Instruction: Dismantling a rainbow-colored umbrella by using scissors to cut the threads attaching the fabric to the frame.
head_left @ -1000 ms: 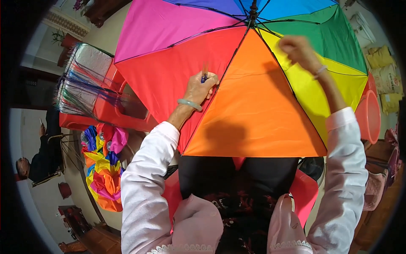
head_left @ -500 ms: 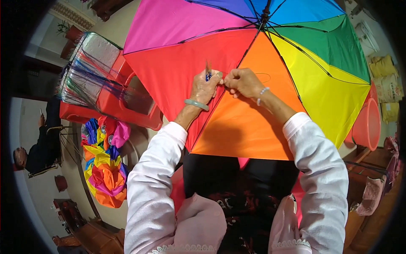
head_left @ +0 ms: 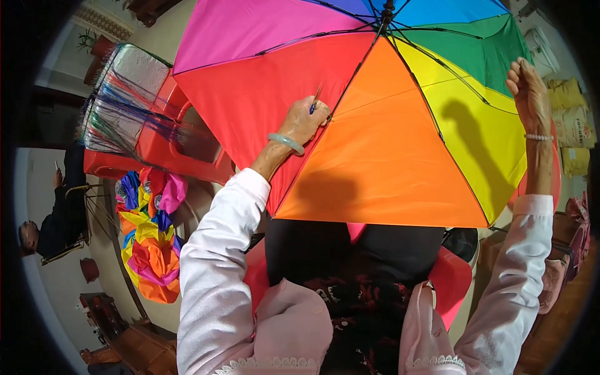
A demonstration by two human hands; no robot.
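Observation:
A rainbow-panelled umbrella [head_left: 387, 181] lies spread open, inside up, over my lap, its black ribs meeting at the shaft [head_left: 386, 15]. My left hand [head_left: 306, 119], with a pale green bangle, pinches the rib and fabric where the red and orange panels join. Tucked in that hand is a small pointed tool with a blue part [head_left: 312, 108], resembling thread snips. From this spot a thin dark thread [head_left: 400, 94] runs taut across the orange panel toward the right. My right hand [head_left: 530, 87], wearing a beaded bracelet, is raised beyond the yellow panel with fingers curled; a needle cannot be made out.
On the left, a red plastic stool [head_left: 159, 147] bears a white foam block [head_left: 134, 75] hung with coloured threads. Below it sits a pile of folded multicoloured cloth [head_left: 153, 250]. A seated person [head_left: 62, 206] is farther left. Yellow sacks [head_left: 572, 125] stand at right.
My right hand has moved from beside the left hand far out to the right, drawing the loose thread straight. My left hand stays at the rib. The umbrella has shifted slightly.

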